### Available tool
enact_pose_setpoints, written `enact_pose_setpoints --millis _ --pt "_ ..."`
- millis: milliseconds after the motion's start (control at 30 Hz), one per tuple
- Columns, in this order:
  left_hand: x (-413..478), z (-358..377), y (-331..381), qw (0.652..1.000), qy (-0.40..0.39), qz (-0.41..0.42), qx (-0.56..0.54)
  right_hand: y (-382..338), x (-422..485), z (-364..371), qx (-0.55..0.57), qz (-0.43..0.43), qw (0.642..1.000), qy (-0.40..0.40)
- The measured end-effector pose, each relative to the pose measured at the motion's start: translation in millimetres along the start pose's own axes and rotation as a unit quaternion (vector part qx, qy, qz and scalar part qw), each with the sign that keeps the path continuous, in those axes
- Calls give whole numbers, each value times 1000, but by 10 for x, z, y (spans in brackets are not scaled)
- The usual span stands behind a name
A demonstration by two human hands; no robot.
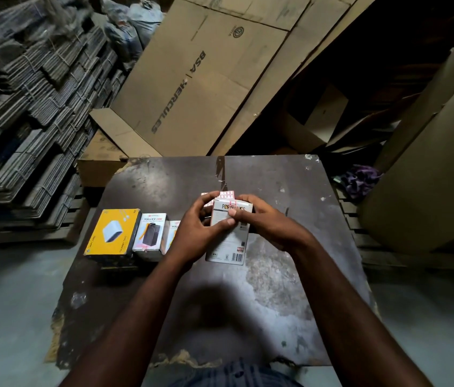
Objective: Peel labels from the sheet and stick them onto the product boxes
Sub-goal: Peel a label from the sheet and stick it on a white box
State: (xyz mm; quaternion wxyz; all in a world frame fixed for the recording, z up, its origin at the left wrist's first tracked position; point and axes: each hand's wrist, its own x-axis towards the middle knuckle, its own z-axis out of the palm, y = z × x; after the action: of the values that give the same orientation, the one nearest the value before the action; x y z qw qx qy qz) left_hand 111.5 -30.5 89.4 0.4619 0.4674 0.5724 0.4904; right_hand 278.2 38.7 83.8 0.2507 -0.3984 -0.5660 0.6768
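white box point(227, 241) — left hand point(197, 227), right hand point(267, 219) grip it.

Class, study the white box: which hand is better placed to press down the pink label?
Probably the right hand: its thumb lies just beside the pink label at the white box's top edge. The left hand grips the box lower, thumb on its face.

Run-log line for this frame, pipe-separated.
left hand, right hand: grip white product box | label sheet: behind box top | Halley 20K box, yellow box: on table, left
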Motion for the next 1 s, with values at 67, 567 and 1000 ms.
enact_pose_setpoints --millis 67,567,1000 --pt "19 4 4 1000 2 1 3 -20 8 5 7 -2 1000 15" --pt "65 79 76 999 24 -10 32 -13 20 197 61 -10 998 5" --pt "85 -134 166 990 -84 -80 -84 14 -62 130 42 -23 999 27"
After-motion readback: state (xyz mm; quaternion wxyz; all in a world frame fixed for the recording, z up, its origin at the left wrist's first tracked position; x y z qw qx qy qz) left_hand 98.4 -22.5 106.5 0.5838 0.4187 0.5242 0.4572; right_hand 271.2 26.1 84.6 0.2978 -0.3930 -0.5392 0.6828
